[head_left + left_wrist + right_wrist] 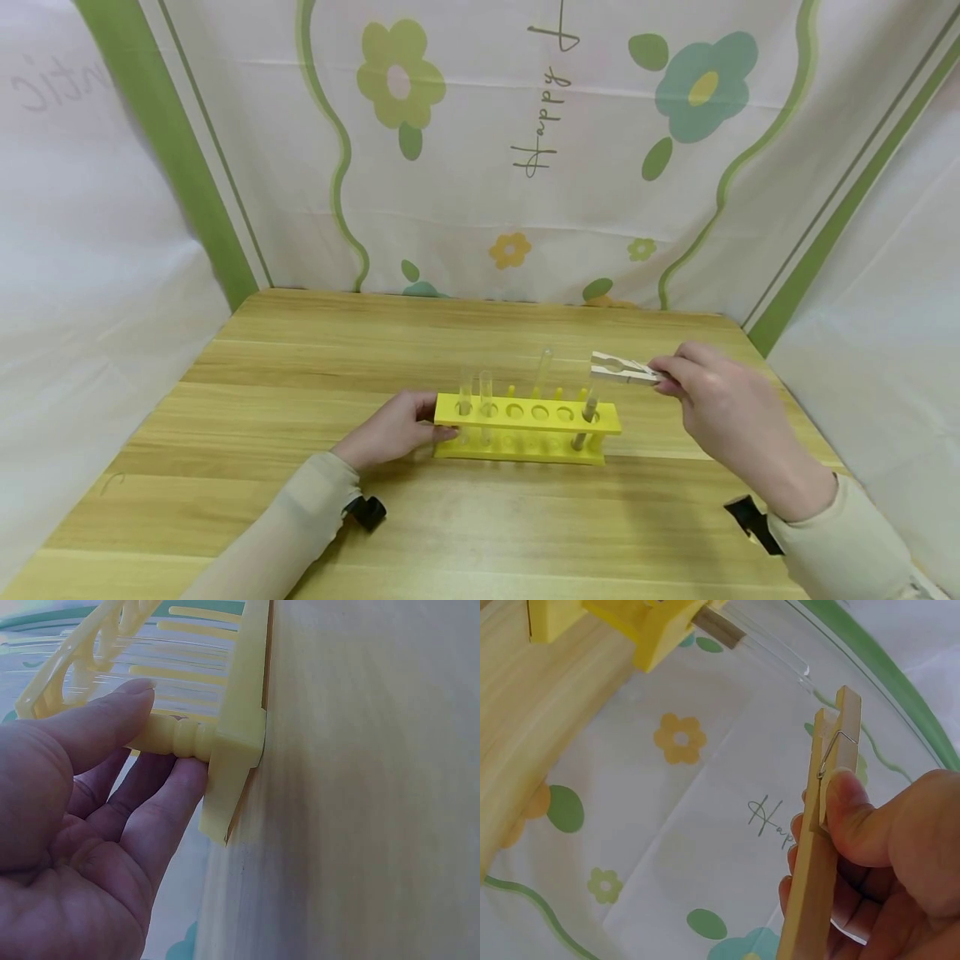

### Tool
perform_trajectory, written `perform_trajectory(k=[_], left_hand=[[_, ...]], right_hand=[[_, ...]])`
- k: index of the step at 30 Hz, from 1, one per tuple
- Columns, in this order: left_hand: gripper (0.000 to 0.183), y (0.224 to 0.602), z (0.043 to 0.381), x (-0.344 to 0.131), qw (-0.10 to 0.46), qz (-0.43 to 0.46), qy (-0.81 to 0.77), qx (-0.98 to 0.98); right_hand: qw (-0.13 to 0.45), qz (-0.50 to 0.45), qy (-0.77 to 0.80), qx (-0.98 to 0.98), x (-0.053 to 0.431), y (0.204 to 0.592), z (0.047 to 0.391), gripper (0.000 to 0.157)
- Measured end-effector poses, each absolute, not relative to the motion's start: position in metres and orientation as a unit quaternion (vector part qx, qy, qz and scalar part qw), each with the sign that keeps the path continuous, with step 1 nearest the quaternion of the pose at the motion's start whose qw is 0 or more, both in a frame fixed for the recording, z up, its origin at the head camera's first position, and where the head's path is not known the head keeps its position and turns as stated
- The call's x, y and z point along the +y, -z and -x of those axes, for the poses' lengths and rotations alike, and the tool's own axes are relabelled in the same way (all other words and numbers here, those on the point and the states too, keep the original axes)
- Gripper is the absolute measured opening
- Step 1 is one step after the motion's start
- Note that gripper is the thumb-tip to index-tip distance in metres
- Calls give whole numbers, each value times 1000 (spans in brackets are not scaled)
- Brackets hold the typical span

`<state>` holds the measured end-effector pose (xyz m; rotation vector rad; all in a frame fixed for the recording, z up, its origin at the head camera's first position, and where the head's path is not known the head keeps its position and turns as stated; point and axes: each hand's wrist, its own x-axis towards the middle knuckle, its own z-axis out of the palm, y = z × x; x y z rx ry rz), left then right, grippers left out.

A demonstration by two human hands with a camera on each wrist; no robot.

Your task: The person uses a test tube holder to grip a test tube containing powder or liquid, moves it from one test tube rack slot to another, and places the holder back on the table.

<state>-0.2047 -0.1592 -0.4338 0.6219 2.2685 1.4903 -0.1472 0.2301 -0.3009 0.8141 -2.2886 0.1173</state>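
Note:
A yellow test tube rack stands on the wooden table. My left hand grips its left end; in the left wrist view, thumb and fingers close round the yellow end post. A wooden test tube holder with a wire spring is gripped in my right hand, above the rack's right end. Just below the holder's tip, a test tube with grey-brown contents sits in the rightmost hole. In the right wrist view, that tube's clear mouth end lies close to the holder's tip.
Two clear test tubes stand in the rack's left holes, and another tube sits upside down on a back peg. A white cloth with printed flowers rises behind the table's far edge. Similar cloth hangs at both sides.

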Motion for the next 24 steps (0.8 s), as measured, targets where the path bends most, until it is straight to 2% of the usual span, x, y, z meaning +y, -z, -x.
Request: perform_trajectory(k=[1, 5, 6, 10, 11, 13, 14, 24], left_hand=[[26, 434, 205, -159, 177, -220, -525, 803], [27, 434, 205, -159, 177, -220, -525, 803], [27, 434, 204, -159, 177, -219, -525, 803], [26, 434, 204, -159, 178, -219, -527, 802], [26, 434, 204, -159, 178, -220, -527, 802], [26, 434, 204, -159, 178, -221, -527, 801], [26, 434, 204, -159, 177, -221, -527, 801], [25, 433, 204, -159, 181, -221, -529, 799]], right_hand=[[352, -315, -46, -881, 231, 300, 147, 18], [365, -311, -47, -876, 235, 296, 147, 59], [366, -309, -48, -876, 236, 295, 147, 64], [358, -295, -51, -884, 239, 291, 145, 20], [353, -290, -53, -888, 240, 290, 145, 14], [344, -281, -55, -894, 241, 288, 144, 26], [341, -277, -56, -896, 241, 287, 144, 27], [309, -243, -64, -917, 253, 292, 149, 26]])
